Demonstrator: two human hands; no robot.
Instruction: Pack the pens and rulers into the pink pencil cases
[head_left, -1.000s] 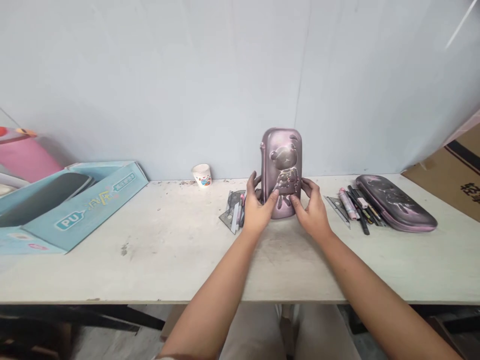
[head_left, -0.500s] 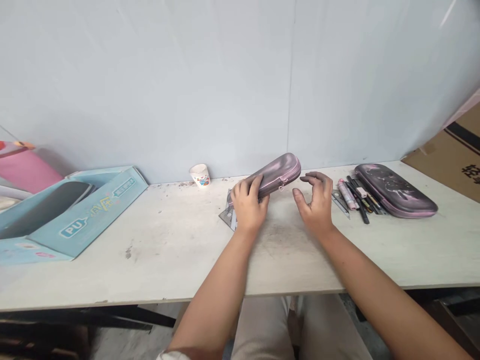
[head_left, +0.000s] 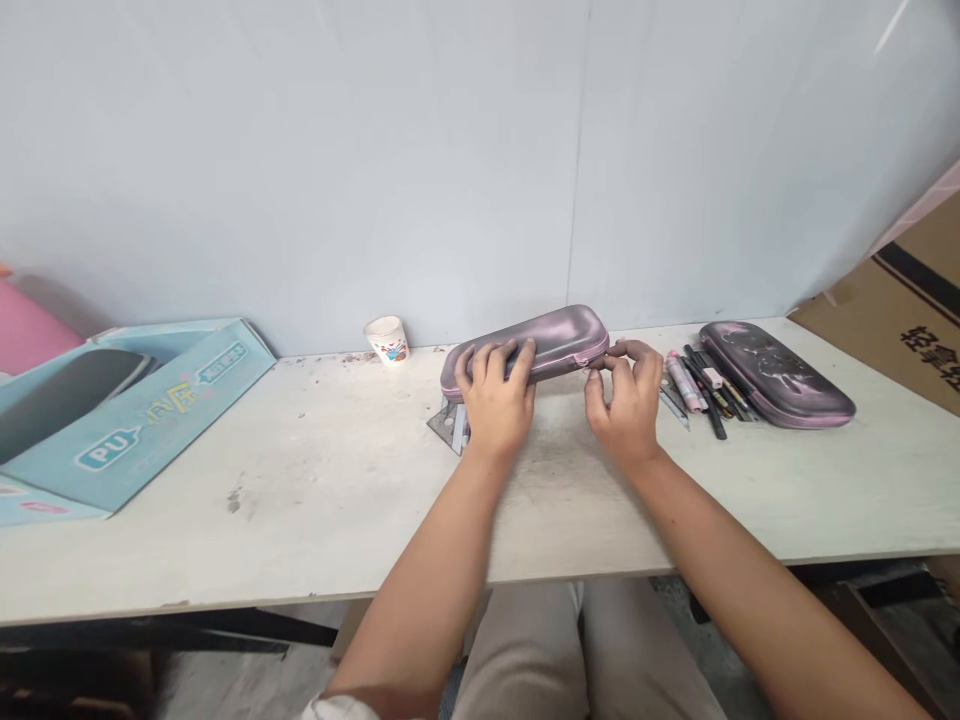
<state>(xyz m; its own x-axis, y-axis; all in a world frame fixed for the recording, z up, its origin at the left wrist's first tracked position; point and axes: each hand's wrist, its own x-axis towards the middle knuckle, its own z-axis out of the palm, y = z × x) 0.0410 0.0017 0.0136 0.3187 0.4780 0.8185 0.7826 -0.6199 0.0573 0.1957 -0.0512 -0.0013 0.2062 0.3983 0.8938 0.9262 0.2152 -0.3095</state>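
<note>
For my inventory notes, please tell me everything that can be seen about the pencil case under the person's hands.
The pencil case is a long, rounded hard-looking shell, mauve with darker mottling and a slight sheen, with a pink zip edge. It looks shut and lies flat along the back of the table. The left hand curls over its top; the right hand pinches its right end.

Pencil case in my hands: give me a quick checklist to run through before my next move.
1. Left hand on the pencil case: ok, fingers rest across its left part.
2. Right hand on the case: ok, fingertips are at its right end.
3. Zip shut: cannot tell, the hands hide much of it.
4. Nothing beneath the case: not ok, a set square sticks out below its left end.
5. Right hand apart from the pens: cannot tell, they lie very close.
</note>
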